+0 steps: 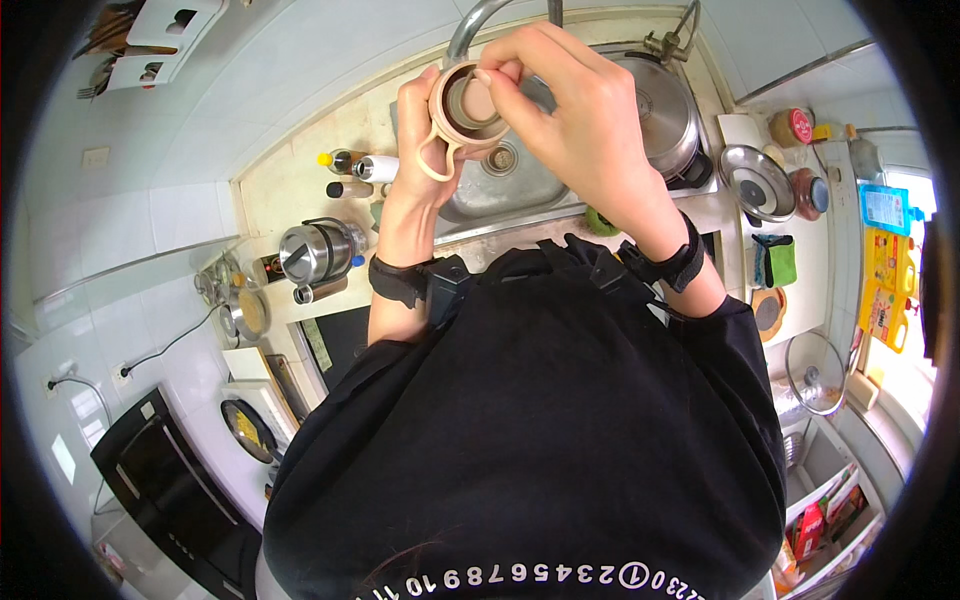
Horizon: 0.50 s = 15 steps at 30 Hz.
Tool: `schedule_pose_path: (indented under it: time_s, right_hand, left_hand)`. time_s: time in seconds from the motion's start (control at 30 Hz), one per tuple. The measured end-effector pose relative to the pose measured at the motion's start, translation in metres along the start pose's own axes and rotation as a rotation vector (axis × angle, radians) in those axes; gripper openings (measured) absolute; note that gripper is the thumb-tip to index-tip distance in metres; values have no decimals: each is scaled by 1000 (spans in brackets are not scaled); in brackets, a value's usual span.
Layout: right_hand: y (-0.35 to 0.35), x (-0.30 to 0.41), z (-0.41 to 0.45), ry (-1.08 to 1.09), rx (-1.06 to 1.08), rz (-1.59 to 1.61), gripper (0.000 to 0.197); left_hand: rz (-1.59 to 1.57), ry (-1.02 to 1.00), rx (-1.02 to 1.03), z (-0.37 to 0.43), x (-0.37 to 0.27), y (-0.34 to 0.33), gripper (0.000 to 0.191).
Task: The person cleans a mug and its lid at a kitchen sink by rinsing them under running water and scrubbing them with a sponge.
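My left hand [414, 142] is wrapped around a beige-pink cup or bottle top [441, 129] with a loop handle, its round opening tilted towards me. Inside the dark opening sits a smaller round insert [474, 105], pale in the middle with a greyish rim. The thumb and forefinger of my right hand [581, 112] pinch at the upper right edge of this insert; their exact hold is partly hidden. Both hands are above a stainless steel sink [502, 196], whose drain strainer [501, 160] shows just below the cup.
A faucet [469, 30] curves behind the hands. Right of the sink stands a large steel pot [664, 120]; a green scrubber [601, 222] lies at the front edge. On the left are a white bottle [377, 169], a yellow-capped bottle [341, 160] and a steel kettle [319, 253].
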State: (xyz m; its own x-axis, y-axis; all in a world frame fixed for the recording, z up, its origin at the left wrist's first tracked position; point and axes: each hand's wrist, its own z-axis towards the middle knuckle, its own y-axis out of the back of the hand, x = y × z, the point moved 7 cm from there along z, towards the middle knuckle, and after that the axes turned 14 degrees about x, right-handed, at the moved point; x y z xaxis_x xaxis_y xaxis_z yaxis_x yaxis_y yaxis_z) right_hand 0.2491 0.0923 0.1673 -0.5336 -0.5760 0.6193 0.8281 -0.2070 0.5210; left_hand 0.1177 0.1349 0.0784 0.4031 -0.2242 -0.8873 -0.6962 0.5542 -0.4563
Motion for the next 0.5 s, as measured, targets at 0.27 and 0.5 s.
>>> schedule_pose_path:
  time_s: [0.27, 0.5]
  right_hand:
    - [-3, 4, -4, 37, 26, -104, 10]
    - [1, 23, -8, 206, 211, -446, 16]
  left_hand:
    - [52, 93, 13, 4, -4, -6, 47]
    - [350, 190, -22, 2, -9, -17, 47]
